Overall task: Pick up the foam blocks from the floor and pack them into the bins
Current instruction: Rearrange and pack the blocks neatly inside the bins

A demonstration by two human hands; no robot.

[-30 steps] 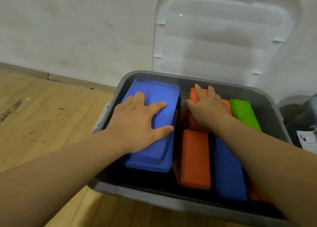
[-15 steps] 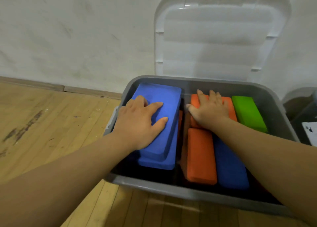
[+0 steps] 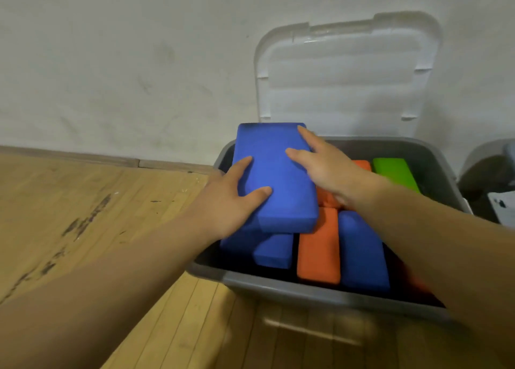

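Observation:
A grey bin (image 3: 306, 291) stands on the floor with its clear lid (image 3: 342, 84) propped against the wall. Both hands hold a blue foam block (image 3: 278, 179) tilted above the bin's left side, its far end above the rim. My left hand (image 3: 227, 201) grips its left edge with the thumb on top. My right hand (image 3: 327, 168) holds the right edge. Packed below lie another blue block (image 3: 274, 250), an orange block (image 3: 319, 251), a third blue block (image 3: 362, 253), a green block (image 3: 393, 172) and a partly hidden orange one (image 3: 362, 164).
The wooden floor (image 3: 111, 229) runs left of the bin to the baseboard and white wall. A second grey container (image 3: 485, 173) with a white label (image 3: 503, 208) sits at the right edge, close to the bin.
The top blue block, pressed flat in the bin before, is now raised and tilted. My right hand has left the orange block and taken the blue block's right edge.

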